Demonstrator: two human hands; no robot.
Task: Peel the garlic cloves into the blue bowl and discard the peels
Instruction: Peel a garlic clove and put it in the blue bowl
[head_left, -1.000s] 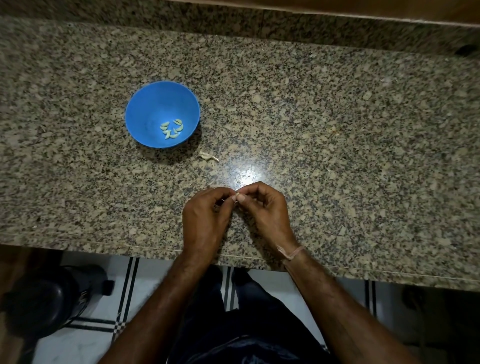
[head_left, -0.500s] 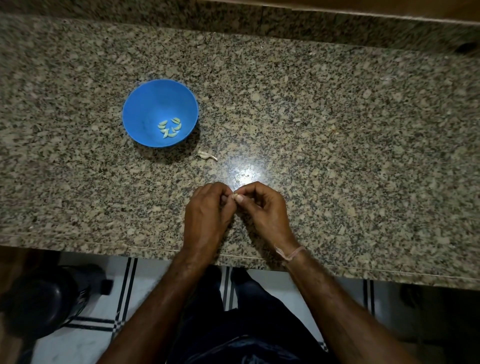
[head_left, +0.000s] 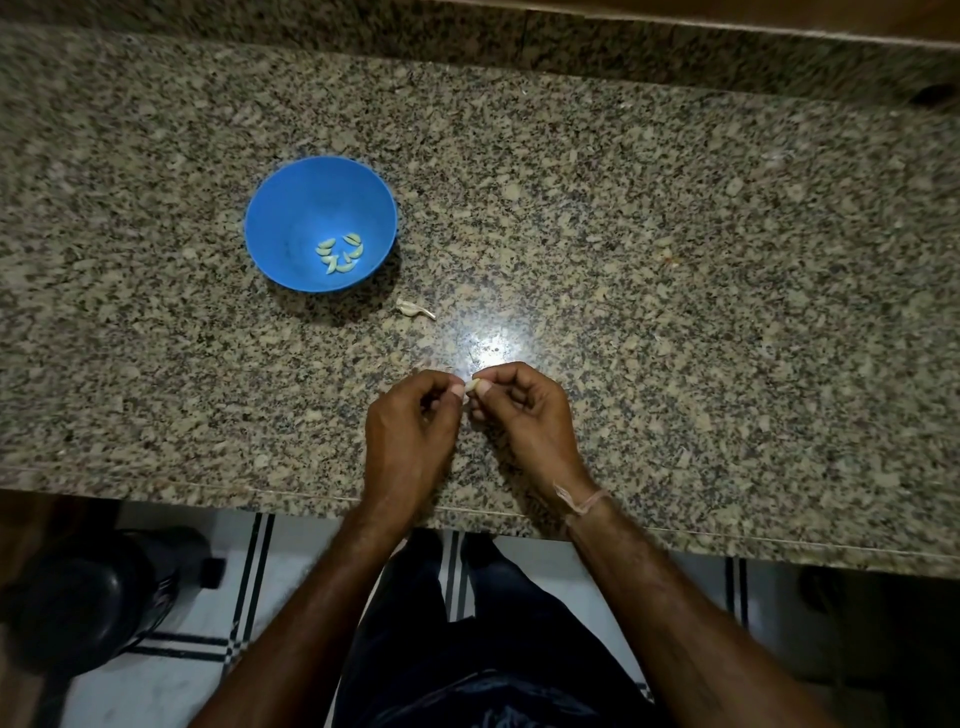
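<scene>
Head view: the hands have eased slightly apart since a second ago, and more pale garlic clove (head_left: 471, 385) shows. It's pinched in the right hand (head_left: 524, 415) between thumb and forefinger, while the left hand (head_left: 410, 431) has its curled fingertips closed on the clove's other end. I'd say the skin is coming away, though no loose peel is visible. The blue bowl (head_left: 270, 208) sits at ten o'clock from the hands with peeled cloves (head_left: 340, 253) inside. A pale scrap (head_left: 414, 310), peel or clove, lies at eleven o'clock on the granite counter (head_left: 675, 260). No readable writing anywhere.
</scene>
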